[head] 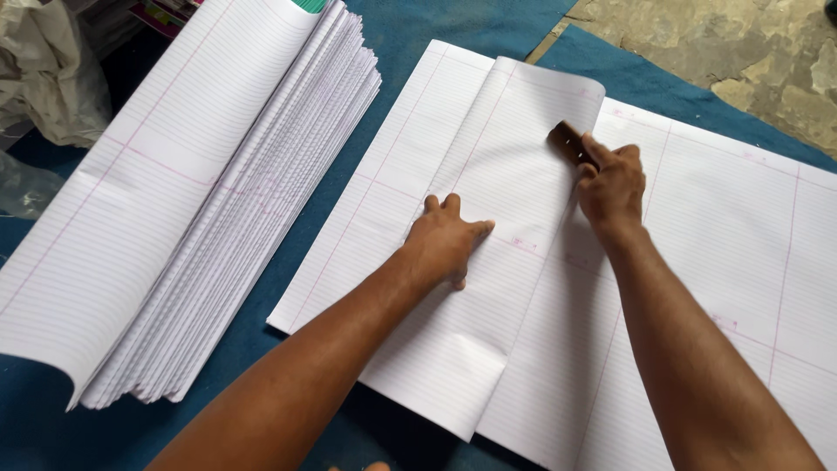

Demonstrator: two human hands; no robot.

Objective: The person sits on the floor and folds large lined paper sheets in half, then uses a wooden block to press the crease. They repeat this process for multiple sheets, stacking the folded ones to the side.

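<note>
A large white ruled sheet (724, 244) lies flat on a blue cloth, and its left part is folded over into a doubled flap (506, 174). My left hand (445, 240) presses flat on the flap, fingers apart, holding nothing. My right hand (610, 183) grips a small dark brown wooden block (567, 139) and holds it against the folded edge near the flap's top right.
A thick stack of folded ruled sheets (174, 201) lies to the left on the blue cloth (288, 288). A crumpled white plastic bag (44, 70) sits at the far left. Rough stone floor (741, 52) shows at the top right.
</note>
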